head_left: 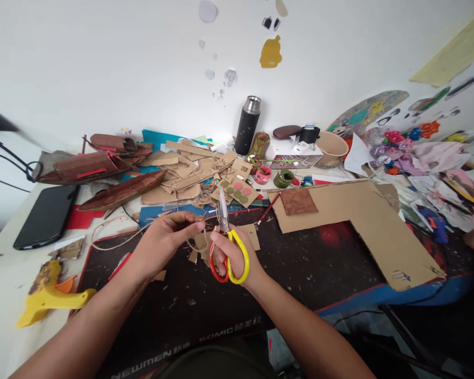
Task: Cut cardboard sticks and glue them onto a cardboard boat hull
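My left hand (164, 239) pinches a thin length of brown twine (109, 249) between thumb and forefinger. One part of the twine curves off leftward over the table, and another hangs in a small loop by my fingertips. In my right hand (256, 267) is a pair of scissors (224, 227), with one yellow and one red handle and the blades pointing up and away from me. The scissors are beside the left fingertips; whether the blades touch the twine I cannot tell. Small cardboard scraps lie on the dark mat (174, 310) beneath both hands.
Brown model boats (122, 190), a phone (47, 216) and a yellow glue gun (49, 295) are on the left. Cardboard scraps (189, 171) pile up behind my hands, near a black flask (247, 126) and paint jars (284, 178). An L-shaped cardboard sheet (339, 205) lies right.
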`<state>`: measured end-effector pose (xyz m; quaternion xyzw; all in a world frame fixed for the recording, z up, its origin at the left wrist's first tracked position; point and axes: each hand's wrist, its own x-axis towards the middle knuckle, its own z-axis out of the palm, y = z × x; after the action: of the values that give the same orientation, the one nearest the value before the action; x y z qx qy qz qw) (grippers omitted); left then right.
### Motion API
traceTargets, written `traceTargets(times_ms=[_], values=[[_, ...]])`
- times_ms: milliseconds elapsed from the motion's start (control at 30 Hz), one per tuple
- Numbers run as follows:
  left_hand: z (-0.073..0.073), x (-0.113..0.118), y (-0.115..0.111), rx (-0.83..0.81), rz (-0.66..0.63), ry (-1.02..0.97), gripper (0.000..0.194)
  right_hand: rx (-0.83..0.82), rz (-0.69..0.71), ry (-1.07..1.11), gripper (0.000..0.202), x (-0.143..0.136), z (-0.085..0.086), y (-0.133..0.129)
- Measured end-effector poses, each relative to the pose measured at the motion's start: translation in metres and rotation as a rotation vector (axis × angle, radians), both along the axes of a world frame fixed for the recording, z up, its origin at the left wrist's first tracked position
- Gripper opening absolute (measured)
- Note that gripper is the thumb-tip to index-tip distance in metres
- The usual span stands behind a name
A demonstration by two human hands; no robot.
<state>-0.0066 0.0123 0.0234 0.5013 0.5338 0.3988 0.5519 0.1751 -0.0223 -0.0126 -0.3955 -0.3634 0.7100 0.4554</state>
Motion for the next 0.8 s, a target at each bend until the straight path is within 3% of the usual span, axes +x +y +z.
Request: traceTargets(times_ms=[233,500,800], values=[[-0.003,0.000,-0.003,0.010,-0.097,0.023,0.036,-0.014,0.027,-0.016,0.044,0.000,0.004,0.002],[-0.019,0.008,-0.005,-0.172,-0.072,-0.326,0.037,0.014,0.154,-0.051,0.045,0.008,0.006,0.002],[-0.013,0.011,-0.009,-0.234,-0.100,-0.328,0.036,-0.065,0.215,0.051,0.049,0.010,0.004,0.002]])
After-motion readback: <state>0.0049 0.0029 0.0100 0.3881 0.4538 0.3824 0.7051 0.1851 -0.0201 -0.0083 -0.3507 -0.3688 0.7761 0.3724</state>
